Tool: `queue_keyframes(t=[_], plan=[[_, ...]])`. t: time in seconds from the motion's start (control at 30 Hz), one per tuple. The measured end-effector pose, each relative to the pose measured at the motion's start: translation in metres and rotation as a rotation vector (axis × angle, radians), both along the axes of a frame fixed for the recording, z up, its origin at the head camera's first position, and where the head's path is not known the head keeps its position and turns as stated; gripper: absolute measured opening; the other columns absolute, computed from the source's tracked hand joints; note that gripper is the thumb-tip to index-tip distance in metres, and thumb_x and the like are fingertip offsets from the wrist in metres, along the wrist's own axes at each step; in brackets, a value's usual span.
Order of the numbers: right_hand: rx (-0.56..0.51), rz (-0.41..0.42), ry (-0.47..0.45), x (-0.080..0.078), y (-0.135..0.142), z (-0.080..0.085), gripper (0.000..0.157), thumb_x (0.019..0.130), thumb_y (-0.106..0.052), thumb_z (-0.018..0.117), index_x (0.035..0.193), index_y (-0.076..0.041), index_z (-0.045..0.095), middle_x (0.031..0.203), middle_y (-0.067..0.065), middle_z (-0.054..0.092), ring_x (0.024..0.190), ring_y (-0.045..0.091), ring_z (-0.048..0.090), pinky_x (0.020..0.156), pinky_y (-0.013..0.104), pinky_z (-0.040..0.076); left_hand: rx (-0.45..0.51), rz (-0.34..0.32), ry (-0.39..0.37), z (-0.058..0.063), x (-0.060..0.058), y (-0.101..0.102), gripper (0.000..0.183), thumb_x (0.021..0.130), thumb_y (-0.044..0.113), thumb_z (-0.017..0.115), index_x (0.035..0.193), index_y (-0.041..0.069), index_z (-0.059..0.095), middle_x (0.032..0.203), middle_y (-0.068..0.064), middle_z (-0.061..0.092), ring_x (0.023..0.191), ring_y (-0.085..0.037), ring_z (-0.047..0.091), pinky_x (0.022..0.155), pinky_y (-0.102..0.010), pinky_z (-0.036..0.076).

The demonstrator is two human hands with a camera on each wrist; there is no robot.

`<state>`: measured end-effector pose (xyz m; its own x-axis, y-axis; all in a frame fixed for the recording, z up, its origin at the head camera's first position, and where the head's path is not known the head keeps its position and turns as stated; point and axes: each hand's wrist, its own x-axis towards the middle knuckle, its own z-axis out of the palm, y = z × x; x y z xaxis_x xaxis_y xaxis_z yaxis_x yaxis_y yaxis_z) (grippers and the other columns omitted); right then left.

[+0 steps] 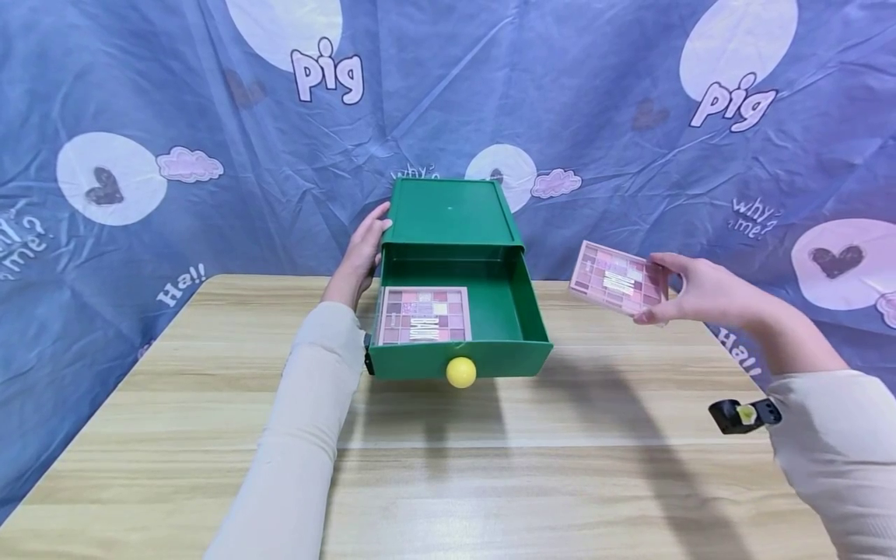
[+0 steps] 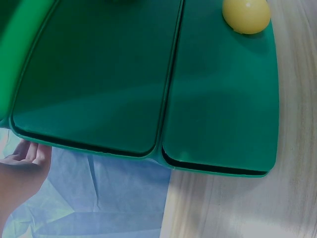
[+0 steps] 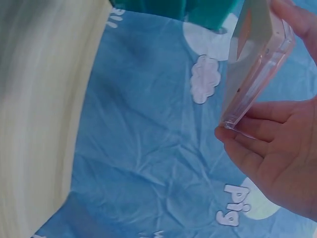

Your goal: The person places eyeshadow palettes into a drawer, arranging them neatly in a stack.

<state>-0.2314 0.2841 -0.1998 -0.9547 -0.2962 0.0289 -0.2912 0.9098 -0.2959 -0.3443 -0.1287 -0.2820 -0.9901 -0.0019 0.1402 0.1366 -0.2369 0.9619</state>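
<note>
Raised over the right side of the table, my right hand (image 1: 710, 292) pinches a pink eyeshadow palette (image 1: 609, 278) by its right end, thumb below and fingers above. The right wrist view shows that palette (image 3: 257, 64) edge-on, tilted against the hand. A green drawer box (image 1: 451, 214) stands mid-table with its drawer (image 1: 500, 362) pulled out. Inside the drawer, on the left, lies a second eyeshadow palette (image 1: 420, 315). My left hand (image 1: 360, 253) rests along the box's left side, fingers extended; in the left wrist view its fingers (image 2: 37, 154) partly disappear behind the green edge.
A round yellow knob (image 1: 460, 372) sticks out from the drawer's front. The pale wooden table (image 1: 434, 498) extends toward me and to both sides. Behind it hangs a blue printed cloth (image 1: 448, 93). A black wrist device (image 1: 745, 415) sits by the right sleeve.
</note>
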Motion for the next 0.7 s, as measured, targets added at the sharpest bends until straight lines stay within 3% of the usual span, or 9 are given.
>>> queue_keyframes(t=[0.17,0.47,0.7], plan=[[-0.003,0.009,-0.003,-0.001,-0.011,0.012,0.091,0.060,-0.034,0.076,0.127,0.007,0.030,0.102,0.020,0.047,0.083,0.031,0.041,0.068,0.042,0.034,-0.004,0.003,-0.009,0.000,0.001,0.001,0.048,0.083,0.022,0.045,0.131,0.022,0.039,0.124,-0.005,0.041,0.099,-0.016,0.042,0.081,-0.033,0.034],[-0.027,0.048,-0.027,-0.004,-0.041,0.029,0.097,0.060,-0.036,0.076,0.131,0.006,0.026,0.114,0.021,0.043,0.094,0.031,0.039,0.078,0.047,0.033,-0.007,-0.005,0.000,-0.001,0.001,0.001,0.048,0.084,0.021,0.044,0.131,0.020,0.038,0.126,-0.005,0.038,0.102,-0.017,0.041,0.084,-0.035,0.033],[-0.032,0.103,-0.030,-0.004,-0.063,0.038,0.095,0.061,-0.037,0.075,0.132,0.004,0.026,0.116,0.018,0.043,0.096,0.029,0.038,0.080,0.047,0.033,0.002,0.000,0.002,0.001,0.001,0.001,0.047,0.084,0.021,0.045,0.131,0.021,0.040,0.122,-0.006,0.042,0.096,-0.017,0.044,0.078,-0.031,0.036]])
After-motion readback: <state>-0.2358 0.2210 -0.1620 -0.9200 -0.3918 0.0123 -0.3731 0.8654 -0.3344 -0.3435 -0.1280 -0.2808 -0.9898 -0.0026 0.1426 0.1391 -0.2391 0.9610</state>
